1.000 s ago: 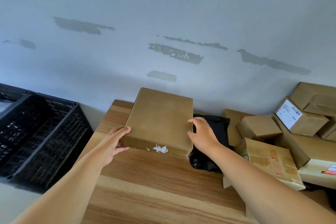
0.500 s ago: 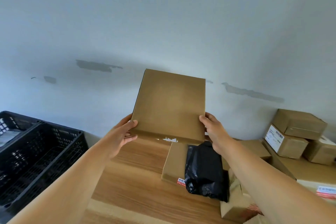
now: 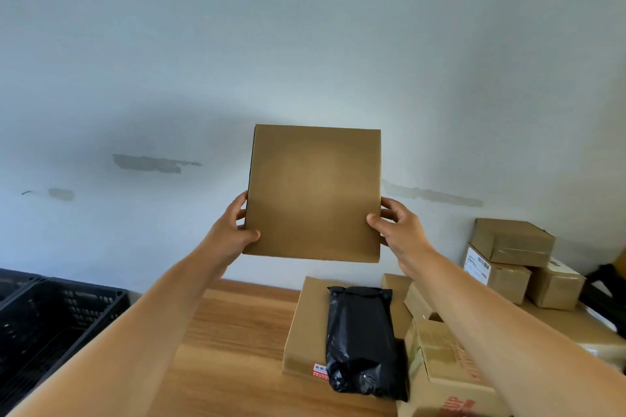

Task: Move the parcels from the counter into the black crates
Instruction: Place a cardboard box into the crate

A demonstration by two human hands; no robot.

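Head view. Flat box [image 3: 313, 193] is held upright in the air above the counter [image 3: 233, 342], broad face toward the camera, its lower edge well clear of the wood. Left hand [image 3: 233, 230] grips its left edge, thumb on the front face and fingers behind; right hand [image 3: 398, 230] grips the right edge the same way. Both hands are closed on the box.

Crate [image 3: 50, 325] stands left of the counter, below the box's level; its inside looks dark, and contents cannot be made out.

On the counter below the box: a black bag [image 3: 364, 342] lies on a flat carton [image 3: 301, 332]. More cartons [image 3: 508, 254] are stacked at the counter's right end.

Step, by judgement: transport of one parcel, lifted but not yet over the crate.

Next move calls for a swing left off the counter, tipping the box flat, then a lowering past the crate rim before release. Many parcels remain; task is early.
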